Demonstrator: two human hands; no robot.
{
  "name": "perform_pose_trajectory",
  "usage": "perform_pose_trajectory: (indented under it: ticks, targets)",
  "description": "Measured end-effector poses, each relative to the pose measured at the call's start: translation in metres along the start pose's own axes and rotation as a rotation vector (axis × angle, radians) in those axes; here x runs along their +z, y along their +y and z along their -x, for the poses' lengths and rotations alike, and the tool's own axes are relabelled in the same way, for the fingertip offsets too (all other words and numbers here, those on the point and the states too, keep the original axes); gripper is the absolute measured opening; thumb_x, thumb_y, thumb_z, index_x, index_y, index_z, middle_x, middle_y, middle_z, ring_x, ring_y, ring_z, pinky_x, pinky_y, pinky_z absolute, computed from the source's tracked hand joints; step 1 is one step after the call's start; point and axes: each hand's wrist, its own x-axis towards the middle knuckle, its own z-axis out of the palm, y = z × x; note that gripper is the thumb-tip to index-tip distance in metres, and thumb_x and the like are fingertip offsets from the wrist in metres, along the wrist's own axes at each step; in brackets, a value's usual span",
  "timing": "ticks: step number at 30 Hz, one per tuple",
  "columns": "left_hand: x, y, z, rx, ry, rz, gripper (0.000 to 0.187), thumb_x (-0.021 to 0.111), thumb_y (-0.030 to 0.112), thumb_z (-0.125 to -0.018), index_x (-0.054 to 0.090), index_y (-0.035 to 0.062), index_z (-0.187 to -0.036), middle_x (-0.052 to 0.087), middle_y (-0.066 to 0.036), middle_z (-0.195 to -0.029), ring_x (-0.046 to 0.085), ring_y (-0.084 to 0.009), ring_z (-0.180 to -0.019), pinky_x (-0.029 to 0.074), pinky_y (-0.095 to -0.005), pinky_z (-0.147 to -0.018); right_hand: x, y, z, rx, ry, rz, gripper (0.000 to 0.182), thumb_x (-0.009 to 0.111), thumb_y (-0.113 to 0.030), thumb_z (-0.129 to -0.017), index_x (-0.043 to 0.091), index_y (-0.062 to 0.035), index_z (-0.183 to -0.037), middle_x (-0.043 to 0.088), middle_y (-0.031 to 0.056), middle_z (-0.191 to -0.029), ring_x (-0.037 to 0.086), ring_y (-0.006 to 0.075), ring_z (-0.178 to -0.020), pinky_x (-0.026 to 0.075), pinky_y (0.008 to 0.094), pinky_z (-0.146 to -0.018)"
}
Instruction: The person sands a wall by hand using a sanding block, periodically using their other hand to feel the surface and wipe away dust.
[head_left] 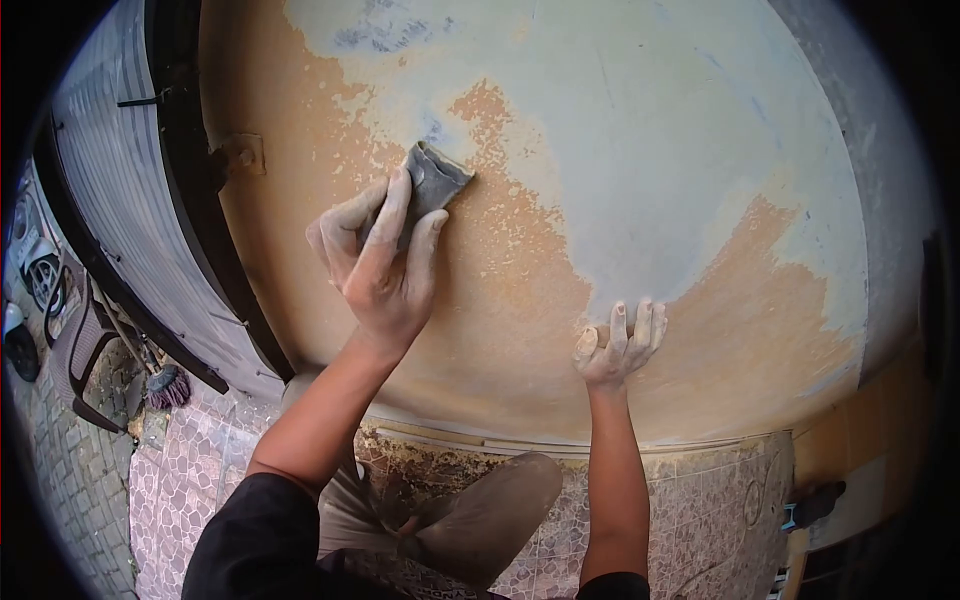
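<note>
A folded piece of dark grey sheet, like sandpaper (pixel 437 180), is pinched between the fingers and thumb of my left hand (pixel 385 260), against the upper middle of a large panel (pixel 660 150). The panel's surface is patchy, pale grey-green in places and tan-orange in others. Lower and to the right, my right hand (pixel 622 343) rests on the tan part near the edge of the grey patch. Its fingers are apart and nothing is in it. Pale dust coats the fingers of both hands.
A dark frame (pixel 190 170) with a metal hinge runs down the left. Beyond it are a brown chair (pixel 82 350), a purple brush (pixel 167 386) and a parked motorbike (pixel 42 270). Patterned floor tiles (pixel 190 480) lie below, and a dark object (pixel 820 503) stands at the lower right.
</note>
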Motion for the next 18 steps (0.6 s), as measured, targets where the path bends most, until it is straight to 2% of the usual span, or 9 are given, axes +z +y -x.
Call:
perform_pose_trajectory:
  ticks: [1,2,4,5,8,10,14,16,18]
  targets:
    - [0.005,0.0,0.003,0.004,0.05,-0.022,0.047,0.083,0.014,-0.072,0.069,0.0061,-0.117,0.065,-0.004,-0.104,0.055,-0.0177,-0.088,0.035,-0.0307,-0.081,-0.001,0.0,0.0,-0.001,-0.004,0.007,0.045,0.039,-0.04,-0.102,0.057,-0.0095,-0.13,0.049,0.0205,-0.138,0.043,0.0396,-0.134,0.032,0.0551,-0.111]
    - [0.005,0.001,0.032,0.078,-0.04,0.038,0.047,0.083,0.014,-0.072,0.07,0.0088,-0.117,0.065,-0.004,-0.104,0.055,-0.0176,-0.088,0.038,-0.0328,-0.079,0.001,0.0,-0.002,-0.003,0.001,0.019,0.045,0.039,-0.04,-0.102,0.057,-0.0094,-0.129,0.049,0.0205,-0.138,0.042,0.0394,-0.134,0.032,0.0551,-0.111]
    - [-0.01,-0.018,0.103,0.367,-0.345,-0.007,0.044,0.078,0.015,-0.068,0.073,0.0188,-0.112,0.065,0.0,-0.103,0.056,-0.0175,-0.09,0.044,-0.0365,-0.074,0.001,0.001,-0.002,-0.002,0.005,0.023,0.044,0.039,-0.04,-0.102,0.057,-0.0096,-0.129,0.049,0.0205,-0.138,0.042,0.0392,-0.134,0.033,0.0552,-0.111]
    - [-0.02,-0.027,0.124,0.38,-0.455,0.014,0.042,0.084,0.018,-0.068,0.074,0.0191,-0.109,0.065,-0.002,-0.101,0.058,-0.0195,-0.091,0.042,-0.0345,-0.078,0.0,0.001,0.0,-0.005,-0.011,0.02,0.044,0.039,-0.04,-0.102,0.057,-0.0098,-0.129,0.049,0.0204,-0.138,0.042,0.0391,-0.134,0.033,0.0553,-0.11]
    - [-0.026,-0.018,0.096,0.264,-0.372,0.006,0.042,0.084,0.016,-0.068,0.074,0.0171,-0.109,0.065,-0.004,-0.1,0.058,-0.0201,-0.091,0.041,-0.0337,-0.077,0.002,0.003,0.001,-0.007,0.007,0.003,0.044,0.039,-0.04,-0.102,0.058,-0.01,-0.128,0.05,0.02,-0.138,0.042,0.0391,-0.134,0.033,0.0549,-0.11]
    - [-0.016,-0.006,0.045,0.126,-0.204,0.052,0.047,0.084,0.008,-0.068,0.071,0.0078,-0.114,0.065,-0.007,-0.102,0.056,-0.0219,-0.087,0.041,-0.0332,-0.075,0.0,0.001,0.0,-0.001,-0.008,-0.001,0.044,0.039,-0.04,-0.102,0.058,-0.01,-0.128,0.05,0.0197,-0.138,0.042,0.039,-0.134,0.033,0.0547,-0.11]
    - [0.006,-0.008,-0.015,0.12,0.055,0.052,0.054,0.084,0.006,-0.069,0.067,0.003,-0.12,0.064,-0.008,-0.105,0.055,-0.0224,-0.088,0.041,-0.0314,-0.079,0.001,0.0,-0.001,0.001,0.008,0.009,0.043,0.04,-0.039,-0.102,0.058,-0.0097,-0.128,0.05,0.0192,-0.138,0.043,0.0387,-0.134,0.033,0.0545,-0.11]
    - [0.001,-0.006,0.013,0.182,-0.053,-0.01,0.051,0.085,0.008,-0.068,0.069,0.0033,-0.117,0.063,-0.008,-0.107,0.054,-0.0223,-0.088,0.042,-0.0314,-0.079,0.002,0.002,-0.001,0.0,0.015,0.018,0.043,0.039,-0.039,-0.102,0.058,-0.0098,-0.128,0.05,0.0193,-0.138,0.043,0.0386,-0.134,0.033,0.0545,-0.111]
    - [-0.002,-0.027,0.081,0.4,-0.227,0.085,0.042,0.084,0.009,-0.069,0.073,0.0129,-0.109,0.063,-0.005,-0.108,0.055,-0.0204,-0.089,0.043,-0.0338,-0.076,0.002,0.0,0.0,0.002,0.013,0.014,0.043,0.039,-0.039,-0.102,0.058,-0.0099,-0.128,0.05,0.0195,-0.138,0.043,0.0385,-0.134,0.033,0.0544,-0.111]
